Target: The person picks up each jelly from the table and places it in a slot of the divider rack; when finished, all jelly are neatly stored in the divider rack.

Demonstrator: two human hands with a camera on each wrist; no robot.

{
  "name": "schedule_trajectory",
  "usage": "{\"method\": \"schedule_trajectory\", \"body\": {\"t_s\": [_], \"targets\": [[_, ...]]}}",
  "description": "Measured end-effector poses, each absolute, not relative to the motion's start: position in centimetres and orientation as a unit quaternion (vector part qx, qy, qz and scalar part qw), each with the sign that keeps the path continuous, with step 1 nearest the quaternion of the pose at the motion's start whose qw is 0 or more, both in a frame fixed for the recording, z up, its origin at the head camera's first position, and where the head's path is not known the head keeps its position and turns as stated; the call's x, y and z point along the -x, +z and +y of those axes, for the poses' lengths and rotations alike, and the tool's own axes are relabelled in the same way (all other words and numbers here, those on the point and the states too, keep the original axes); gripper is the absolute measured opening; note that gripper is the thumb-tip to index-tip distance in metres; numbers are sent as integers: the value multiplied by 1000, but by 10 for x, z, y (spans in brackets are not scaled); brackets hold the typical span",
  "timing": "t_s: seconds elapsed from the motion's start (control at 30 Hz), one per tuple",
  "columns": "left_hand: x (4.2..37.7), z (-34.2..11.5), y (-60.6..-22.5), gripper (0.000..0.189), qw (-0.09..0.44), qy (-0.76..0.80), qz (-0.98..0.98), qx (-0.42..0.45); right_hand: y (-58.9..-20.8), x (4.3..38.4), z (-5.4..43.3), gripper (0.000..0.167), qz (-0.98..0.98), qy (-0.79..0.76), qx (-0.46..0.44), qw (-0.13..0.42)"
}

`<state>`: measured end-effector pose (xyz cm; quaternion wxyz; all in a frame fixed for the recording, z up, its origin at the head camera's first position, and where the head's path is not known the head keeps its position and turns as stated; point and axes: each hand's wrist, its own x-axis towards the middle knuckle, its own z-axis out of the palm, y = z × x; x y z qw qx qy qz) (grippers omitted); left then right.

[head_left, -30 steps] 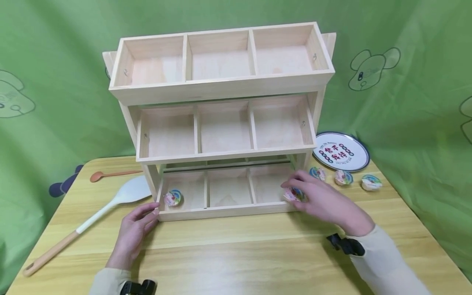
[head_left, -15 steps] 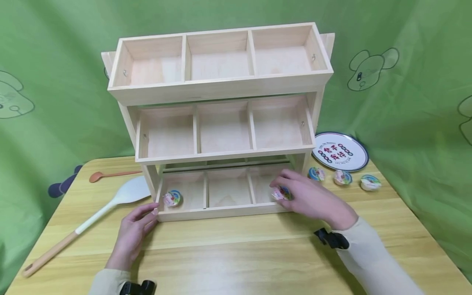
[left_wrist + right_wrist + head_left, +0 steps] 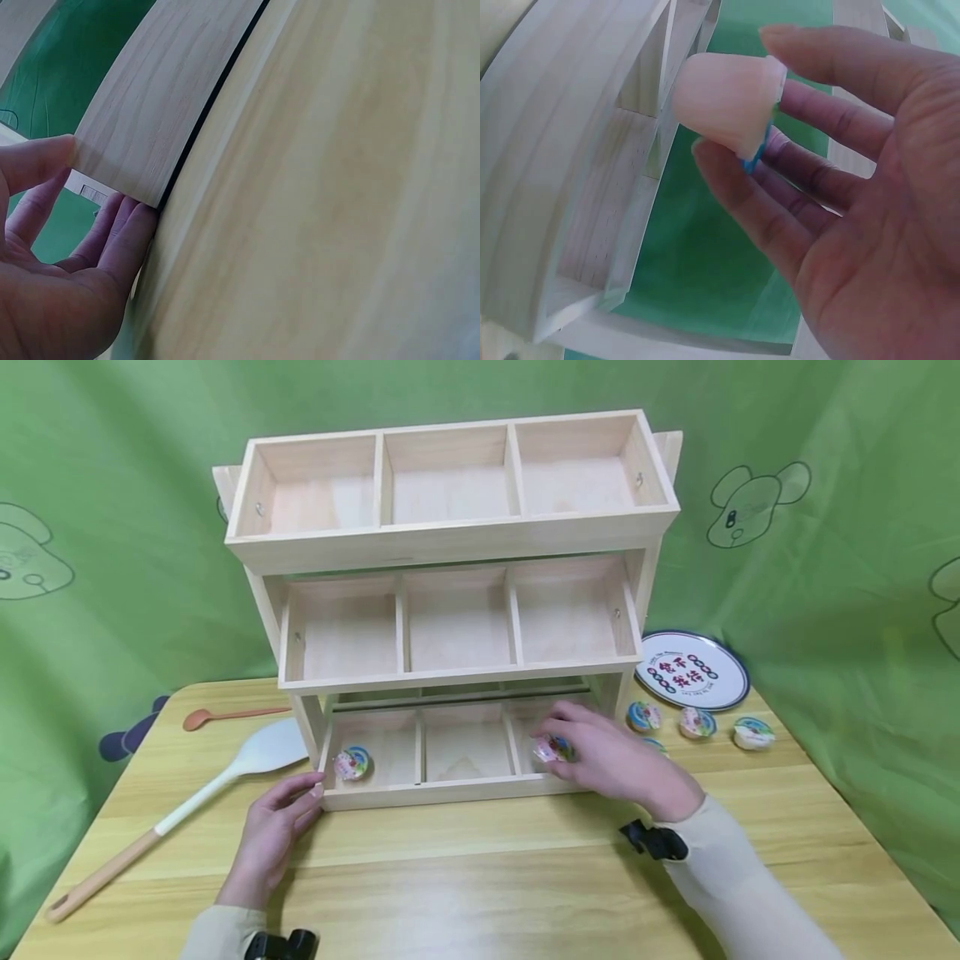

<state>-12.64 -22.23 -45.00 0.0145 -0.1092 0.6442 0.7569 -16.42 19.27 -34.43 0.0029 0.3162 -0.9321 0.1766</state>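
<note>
My right hand pinches a small jelly cup by its sides, over the right compartment of the wooden rack's bottom tray. In the right wrist view the jelly cup shows a pale pink body and a lid edged in blue, between thumb and fingers. Another jelly cup lies in the left compartment of that tray. The left hand holds the front left corner of the wooden rack. In the left wrist view, thumb and fingers touch the end of the front board.
Several more jelly cups, including one, sit right of the rack, one partly behind my right hand. A round plate is behind them. On the left lie a white turner with a wooden handle and a small orange spoon.
My right hand has carried its jelly cup leftward, from the tray's right end to beside the divider. The left hand keeps its place at the corner.
</note>
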Motion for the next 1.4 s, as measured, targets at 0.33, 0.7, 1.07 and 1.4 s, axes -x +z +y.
{"method": "schedule_trajectory", "body": {"t_s": [0.33, 0.7, 1.07, 1.4], "targets": [[127, -222, -449, 22, 10, 757, 645, 108, -345, 166, 177, 39, -933, 177, -313, -1], [126, -222, -447, 21, 14, 758, 644, 107, -345, 172, 156, 40, -923, 178, -341, 6], [126, -224, -447, 23, 11, 757, 644, 108, -349, 181, 122, 36, -902, 201, -381, -1], [127, -223, -448, 23, 17, 759, 641, 109, -347, 185, 91, 33, -896, 206, -393, -11]]}}
